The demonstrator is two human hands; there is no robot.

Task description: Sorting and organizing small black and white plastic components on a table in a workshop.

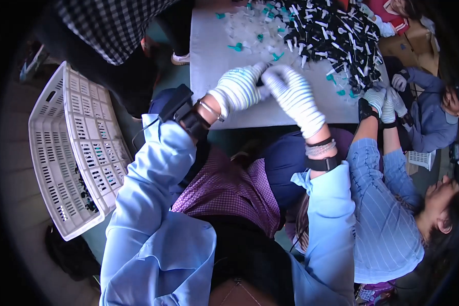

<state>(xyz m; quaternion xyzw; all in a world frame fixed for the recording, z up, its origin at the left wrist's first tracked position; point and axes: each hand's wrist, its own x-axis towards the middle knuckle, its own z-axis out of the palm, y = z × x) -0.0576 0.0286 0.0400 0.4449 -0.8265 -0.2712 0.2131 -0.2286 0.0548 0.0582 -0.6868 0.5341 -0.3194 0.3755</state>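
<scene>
My left hand [238, 90] and my right hand [295, 98] wear white gloves with thin coloured stripes. They meet over the near part of a pale table [204, 66], fingers bent together at the tips. A small dark bit shows between them, but the fingers hide whatever they hold. Just beyond my hands lie translucent plastic pieces [245, 28] and scattered teal plastic pieces [238, 47]. Farther right spreads a big heap of small black plastic parts [336, 41], many with white stems.
On the left a white slatted plastic crate [94, 137] has dark pieces inside. A person in checked clothing [115, 25] stands at the far left. To my right, a co-worker in a blue striped shirt [382, 214] has gloved hands at the table edge. Others sit beyond, near a cardboard box [410, 46].
</scene>
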